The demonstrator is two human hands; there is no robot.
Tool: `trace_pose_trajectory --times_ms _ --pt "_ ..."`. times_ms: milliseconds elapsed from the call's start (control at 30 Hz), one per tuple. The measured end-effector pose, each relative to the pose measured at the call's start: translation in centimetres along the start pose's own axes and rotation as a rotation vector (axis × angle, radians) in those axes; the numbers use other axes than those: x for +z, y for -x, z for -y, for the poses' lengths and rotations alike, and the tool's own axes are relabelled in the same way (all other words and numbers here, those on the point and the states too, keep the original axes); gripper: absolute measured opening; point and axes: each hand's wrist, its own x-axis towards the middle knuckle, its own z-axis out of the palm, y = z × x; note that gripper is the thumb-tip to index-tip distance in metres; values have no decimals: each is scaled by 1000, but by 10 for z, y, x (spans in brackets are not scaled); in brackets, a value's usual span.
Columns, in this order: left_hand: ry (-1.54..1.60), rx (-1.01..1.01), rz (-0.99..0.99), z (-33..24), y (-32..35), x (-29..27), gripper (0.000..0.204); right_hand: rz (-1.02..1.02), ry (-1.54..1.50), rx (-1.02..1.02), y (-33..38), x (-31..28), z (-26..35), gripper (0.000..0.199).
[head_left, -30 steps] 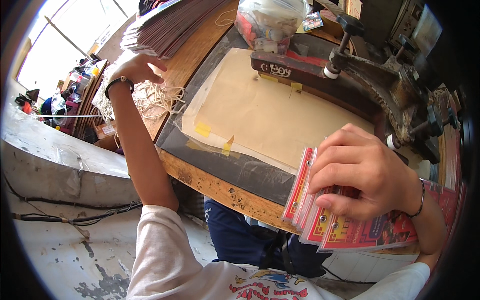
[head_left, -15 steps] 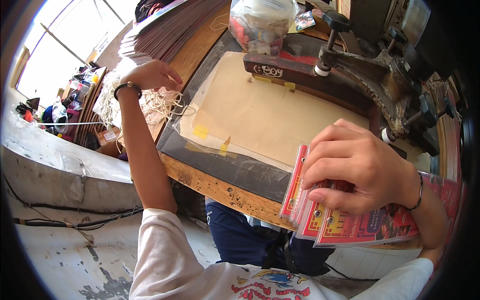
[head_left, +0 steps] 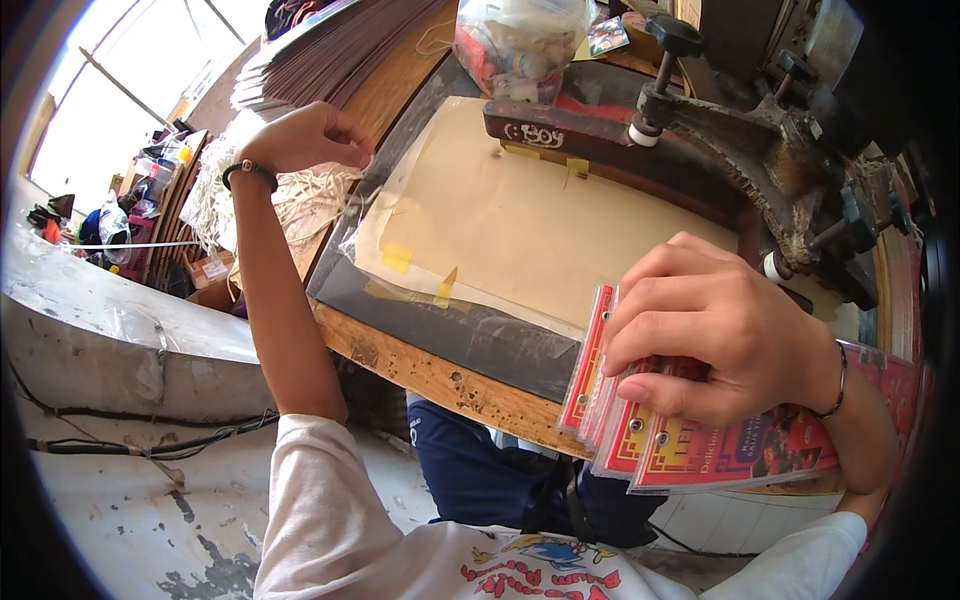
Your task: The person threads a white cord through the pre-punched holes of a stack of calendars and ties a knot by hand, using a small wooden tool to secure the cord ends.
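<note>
So the right hand is clamped down on a fanned stack of red packets, fingers spread over the top, thumb underneath, holding them right at the near edge of the wooden surface. The stack is still bundled together in that hand; none of the packets has made it onto the tan sheet that's taped down just beyond the knuckles. That sheet is bare except for its yellow tape tabs, so I'd say this round is barely started. Beyond it sits the dark metal press, with nothing loaded under its arm as far as I can see. The left hand is way out to the far side, fingers curled and pinching the edge of a clear plastic sleeve that trails toward the sheet. Right by that hand there's a tangle of white string, and past it a tall pile of dark flat sheets. There's also a clear bag of bits behind the press.
</note>
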Motion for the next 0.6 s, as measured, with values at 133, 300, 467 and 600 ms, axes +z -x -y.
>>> trace_pose_trajectory --times_ms 133,300,467,600 --pt "159 288 -7 -32 -7 7 20 5 0 9 0 -1 1 11" --pt "577 655 129 -93 -8 40 10 12 -11 18 2 -2 0 12" --pt "784 857 199 -138 -2 85 13 -140 -16 107 1 3 2 22" --pt "655 974 162 -142 -11 103 13 -161 -49 186 3 4 3 29"
